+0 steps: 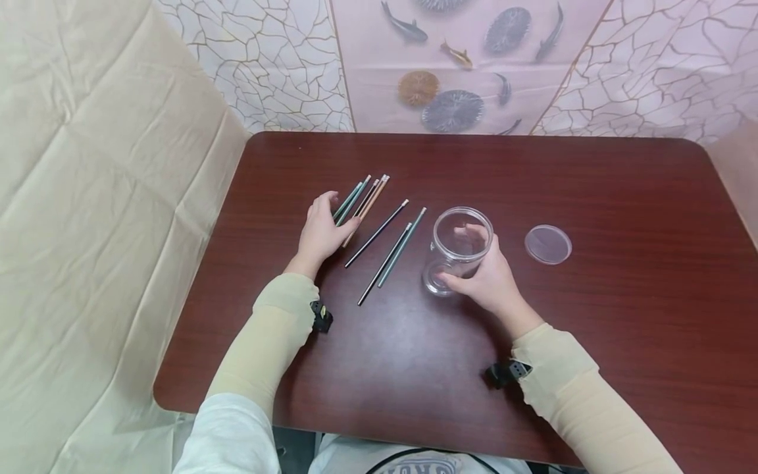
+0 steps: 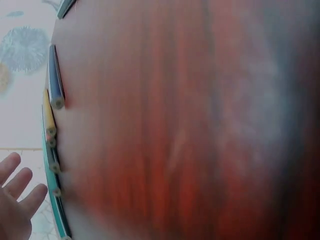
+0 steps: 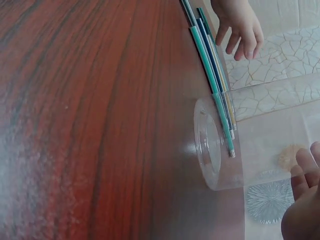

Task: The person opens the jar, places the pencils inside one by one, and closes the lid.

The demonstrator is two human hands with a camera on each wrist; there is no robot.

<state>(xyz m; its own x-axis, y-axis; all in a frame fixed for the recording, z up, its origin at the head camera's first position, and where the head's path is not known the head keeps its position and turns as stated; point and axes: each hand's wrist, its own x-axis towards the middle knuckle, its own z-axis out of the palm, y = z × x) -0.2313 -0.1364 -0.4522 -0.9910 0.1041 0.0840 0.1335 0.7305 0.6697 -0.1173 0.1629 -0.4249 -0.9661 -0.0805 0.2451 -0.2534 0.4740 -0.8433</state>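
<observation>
A clear, see-through jar (image 1: 448, 255) without a lid on it stands on the table, and my right hand (image 1: 490, 275) grips its right side, thumb in front and fingers behind. The right wrist view shows the jar's round base (image 3: 207, 145) close to the tabletop. Over a loose bunch of pencils (image 1: 374, 203) at the left, my left hand (image 1: 320, 230) is spread, its fingers apart. In the left wrist view those fingers (image 2: 34, 199) look extended beside the pencils, holding none. Between the hands lie a dark pencil (image 1: 377, 233) and a dark-and-green pair (image 1: 392, 255).
A round clear lid (image 1: 548, 245) lies flat to the right of the jar. The brown table (image 1: 628, 316) meets a patterned cloth (image 1: 284, 66) at its back edge. A pale cloth wall (image 1: 106, 197) borders the left side.
</observation>
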